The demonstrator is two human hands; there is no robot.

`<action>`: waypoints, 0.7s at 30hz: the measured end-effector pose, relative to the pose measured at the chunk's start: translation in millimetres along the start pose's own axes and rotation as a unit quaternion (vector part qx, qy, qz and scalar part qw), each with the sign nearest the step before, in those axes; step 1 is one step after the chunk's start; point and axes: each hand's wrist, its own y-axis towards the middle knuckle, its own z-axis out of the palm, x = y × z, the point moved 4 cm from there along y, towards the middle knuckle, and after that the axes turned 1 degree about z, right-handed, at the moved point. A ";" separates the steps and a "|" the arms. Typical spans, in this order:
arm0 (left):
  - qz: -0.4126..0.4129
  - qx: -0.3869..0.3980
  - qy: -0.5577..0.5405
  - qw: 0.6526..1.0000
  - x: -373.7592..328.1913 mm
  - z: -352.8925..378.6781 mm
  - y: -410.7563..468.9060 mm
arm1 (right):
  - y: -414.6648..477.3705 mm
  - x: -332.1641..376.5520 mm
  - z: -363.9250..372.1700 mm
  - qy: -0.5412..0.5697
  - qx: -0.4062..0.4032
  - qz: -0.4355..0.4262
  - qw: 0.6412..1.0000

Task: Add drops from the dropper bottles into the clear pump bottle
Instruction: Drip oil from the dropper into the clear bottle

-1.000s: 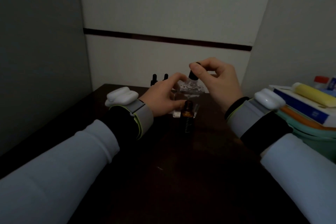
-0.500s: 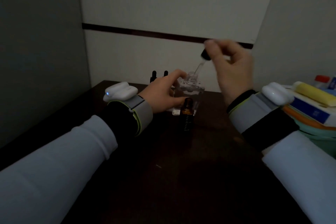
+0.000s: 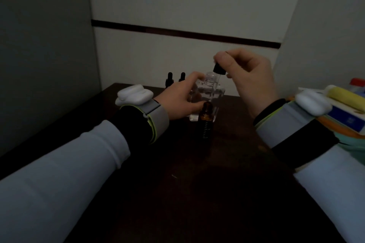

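The clear pump bottle point(image 3: 210, 92) stands uncapped at the far middle of the dark table, its neck open. My left hand point(image 3: 180, 98) grips its left side. An open amber dropper bottle point(image 3: 206, 122) stands just in front of it. My right hand point(image 3: 250, 83) pinches the black bulb of a dropper point(image 3: 218, 69). Its glass tube slants down past the clear bottle's neck, the tip just above the amber bottle's mouth. Two more black-capped dropper bottles point(image 3: 175, 79) stand behind my left hand.
The dark table point(image 3: 197, 183) sits in a corner, with a grey wall close on the left and a white wall behind. At the right edge lies a stack of books point(image 3: 347, 116) with a yellow tube point(image 3: 347, 96) on top.
My right hand lifted the dropper out of the clear bottle's neck, raised it to the right, then lowered it toward the amber bottle. My left hand stayed on the clear bottle.
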 end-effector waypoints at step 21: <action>0.013 -0.009 -0.004 1.000 -2.8 -0.8 -1.8 | -4.2 -11.7 4.9 -0.044 0.039 0.007 0.998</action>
